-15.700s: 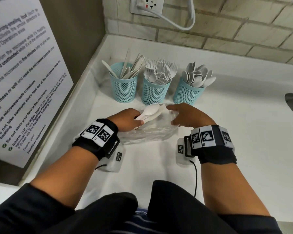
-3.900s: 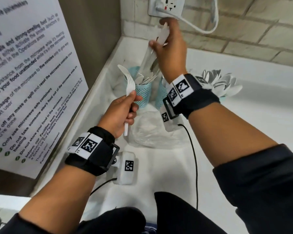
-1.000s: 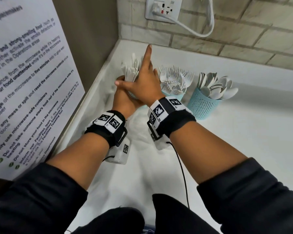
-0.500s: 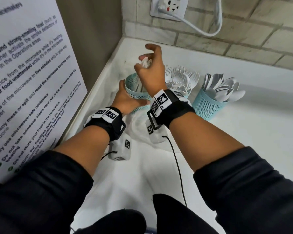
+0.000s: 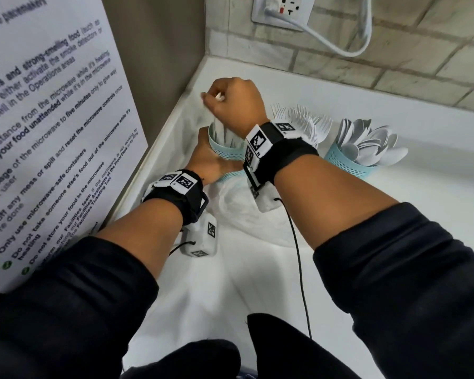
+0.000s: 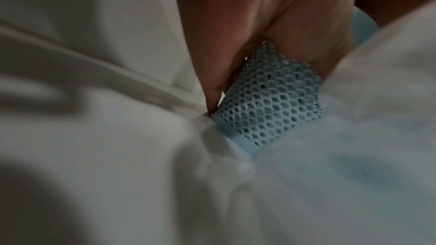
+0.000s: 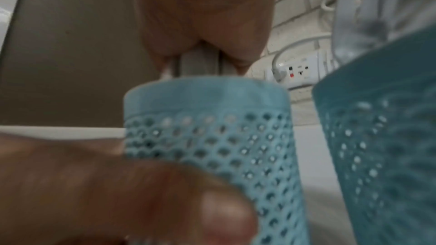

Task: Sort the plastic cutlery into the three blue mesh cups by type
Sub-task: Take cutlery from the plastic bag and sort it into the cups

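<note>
Three blue mesh cups stand in a row near the corner of the white counter. My left hand [image 5: 206, 157] grips the leftmost cup [image 5: 225, 151], which shows close up as the same mesh cup [image 6: 269, 107] in the left wrist view and as the cup [image 7: 212, 137] in the right wrist view. My right hand [image 5: 230, 102] is directly above that cup, fingers curled round a bunch of white knives [image 5: 221, 132] standing in it. The middle cup holds forks [image 5: 301, 121]. The right cup [image 5: 348, 165] holds spoons [image 5: 372, 146].
A clear plastic bag [image 5: 241, 212] lies on the counter [image 5: 394, 214] just in front of the cups. A brick wall with a socket and white cable [image 5: 326, 36] is behind. A printed notice board [image 5: 44, 132] stands along the left edge.
My right hand has closed into a fist round the knives above the left cup. My left hand still holds that cup, which has tipped back from its slant to nearly upright.
</note>
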